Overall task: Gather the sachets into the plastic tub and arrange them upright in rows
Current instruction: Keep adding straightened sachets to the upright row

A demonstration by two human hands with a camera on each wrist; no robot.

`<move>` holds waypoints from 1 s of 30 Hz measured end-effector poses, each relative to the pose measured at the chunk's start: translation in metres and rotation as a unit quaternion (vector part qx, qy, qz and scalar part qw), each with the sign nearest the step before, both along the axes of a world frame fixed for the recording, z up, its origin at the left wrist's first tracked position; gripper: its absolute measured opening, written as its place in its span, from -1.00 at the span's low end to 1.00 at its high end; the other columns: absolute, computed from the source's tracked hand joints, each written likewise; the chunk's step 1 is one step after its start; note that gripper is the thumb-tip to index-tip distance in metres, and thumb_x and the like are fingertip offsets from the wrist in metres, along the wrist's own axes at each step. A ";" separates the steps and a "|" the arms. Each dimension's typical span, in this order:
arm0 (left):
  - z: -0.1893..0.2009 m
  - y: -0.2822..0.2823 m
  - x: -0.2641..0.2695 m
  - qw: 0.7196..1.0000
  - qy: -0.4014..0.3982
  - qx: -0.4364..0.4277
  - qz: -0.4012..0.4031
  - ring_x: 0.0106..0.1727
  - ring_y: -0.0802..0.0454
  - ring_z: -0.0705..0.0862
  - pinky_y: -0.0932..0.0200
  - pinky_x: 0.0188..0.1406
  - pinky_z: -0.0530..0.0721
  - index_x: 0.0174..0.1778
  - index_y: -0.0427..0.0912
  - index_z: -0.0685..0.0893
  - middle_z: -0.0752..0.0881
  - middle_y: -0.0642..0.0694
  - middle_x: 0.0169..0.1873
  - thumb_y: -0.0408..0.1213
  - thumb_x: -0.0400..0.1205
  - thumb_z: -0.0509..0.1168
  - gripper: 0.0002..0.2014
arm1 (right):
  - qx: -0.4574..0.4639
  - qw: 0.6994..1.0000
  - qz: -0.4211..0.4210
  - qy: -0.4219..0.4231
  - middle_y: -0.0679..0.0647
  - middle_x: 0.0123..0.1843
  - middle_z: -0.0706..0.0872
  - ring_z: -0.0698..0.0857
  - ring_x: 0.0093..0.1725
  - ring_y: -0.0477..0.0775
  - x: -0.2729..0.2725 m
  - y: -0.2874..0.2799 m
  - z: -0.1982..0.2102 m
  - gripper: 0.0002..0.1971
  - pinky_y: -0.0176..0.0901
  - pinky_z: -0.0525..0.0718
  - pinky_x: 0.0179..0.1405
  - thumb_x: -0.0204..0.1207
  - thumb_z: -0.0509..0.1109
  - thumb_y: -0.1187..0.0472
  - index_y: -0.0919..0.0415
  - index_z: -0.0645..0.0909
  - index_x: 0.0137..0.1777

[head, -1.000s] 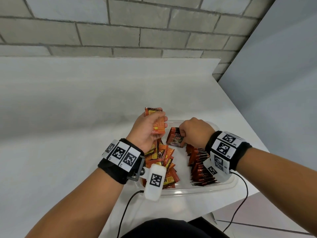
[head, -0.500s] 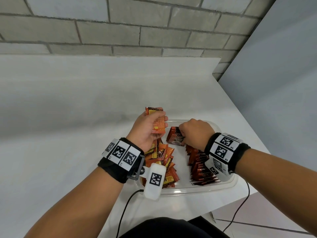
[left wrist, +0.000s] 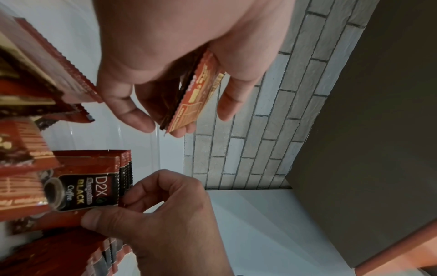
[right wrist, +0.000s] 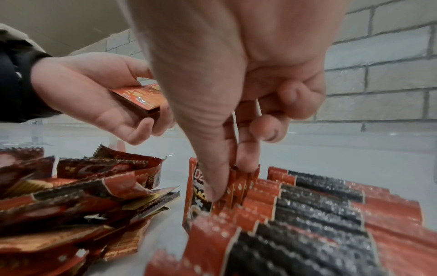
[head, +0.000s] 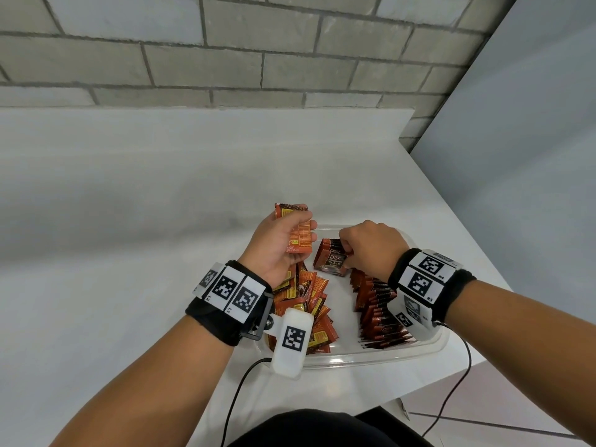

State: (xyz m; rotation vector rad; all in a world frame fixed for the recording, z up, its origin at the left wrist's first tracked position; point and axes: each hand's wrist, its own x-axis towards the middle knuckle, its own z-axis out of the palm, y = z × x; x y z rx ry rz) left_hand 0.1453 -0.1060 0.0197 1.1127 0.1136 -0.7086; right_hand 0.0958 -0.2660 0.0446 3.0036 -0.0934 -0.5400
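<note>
A clear plastic tub [head: 429, 345] sits at the table's near right corner. My left hand [head: 277, 243] holds a small stack of orange sachets [head: 298, 233] above the tub's far left side; the same stack [left wrist: 194, 97] shows edge-on in the left wrist view. My right hand [head: 371, 250] pinches a few red-and-black sachets [head: 332, 261] at the far end of an upright row [head: 380, 311]; thumb and fingers [right wrist: 246, 160] grip their top edges. A loose heap of sachets [head: 309, 304] lies in the tub's left half.
The white table [head: 129, 253] stretches left and back to a brick wall [head: 258, 59]. The table's right edge [head: 467, 240] drops off beside the tub. Cables [head: 235, 401] trail from both wrist cameras toward my body.
Both hands stay almost in place. My right hand has shifted slightly over the end of the row, still pinching the sachets.
</note>
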 end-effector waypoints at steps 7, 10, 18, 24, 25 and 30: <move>-0.001 0.000 0.000 1.000 0.004 -0.006 0.001 -0.24 0.03 0.72 0.11 -0.26 0.63 0.05 -0.12 0.62 0.76 -0.09 -0.19 -0.26 0.62 0.33 -0.88 | -0.006 1.000 0.004 -0.010 0.12 -0.09 0.61 0.53 -0.20 0.12 -0.001 -0.002 0.000 -0.88 -0.14 0.43 -0.31 0.55 0.37 0.16 0.17 0.53 -0.01; -0.001 0.000 0.000 1.000 0.007 -0.014 0.002 -0.24 0.01 0.72 0.08 -0.23 0.65 0.07 -0.15 0.61 0.75 -0.11 -0.17 -0.26 0.64 0.31 -0.87 | -0.004 1.000 0.006 -0.017 0.12 -0.05 0.64 0.54 -0.20 0.12 0.000 -0.004 0.000 -0.86 -0.14 0.44 -0.31 0.54 0.39 0.13 0.14 0.50 -0.06; 0.003 0.000 -0.004 0.997 0.016 -0.037 -0.061 -0.04 -0.14 0.78 -0.01 -0.17 0.81 0.27 -0.27 0.58 0.76 -0.27 0.01 -0.44 0.67 0.23 -0.75 | 0.256 0.942 -0.066 -0.209 -0.08 -0.09 0.67 0.58 -0.29 -0.18 -0.003 -0.016 0.019 -0.78 -0.38 0.45 -0.28 0.56 0.41 0.04 0.04 0.58 0.15; 0.006 -0.005 -0.009 0.995 -0.042 -0.022 -0.089 0.02 -0.13 0.79 -0.08 0.00 0.77 0.17 -0.14 0.66 0.80 -0.20 -0.01 -0.44 0.58 0.36 -0.74 | 0.370 0.907 -0.111 -0.168 -0.16 -0.05 0.71 0.67 -0.22 -0.16 -0.013 -0.007 0.033 -0.70 -0.55 0.51 -0.28 0.58 0.40 0.08 -0.04 0.57 0.30; 0.006 -0.006 -0.009 0.994 -0.046 -0.024 -0.093 0.02 -0.13 0.79 -0.10 0.02 0.76 0.18 -0.14 0.66 0.80 -0.19 -0.01 -0.44 0.59 0.36 -0.74 | 0.376 0.903 -0.119 -0.171 -0.14 -0.07 0.72 0.68 -0.19 -0.15 -0.015 -0.009 0.032 -0.67 -0.53 0.52 -0.25 0.57 0.41 0.11 -0.03 0.57 0.32; 0.010 -0.004 -0.013 0.992 -0.060 -0.027 -0.108 -0.02 -0.12 0.79 -0.08 -0.06 0.78 0.21 -0.21 0.65 0.80 -0.20 -0.03 -0.44 0.56 0.38 -0.70 | 0.428 0.879 -0.144 -0.151 -0.06 -0.08 0.75 0.72 -0.08 0.00 -0.020 -0.013 0.033 -0.77 -0.16 0.66 -0.06 0.53 0.46 0.13 -0.03 0.65 0.18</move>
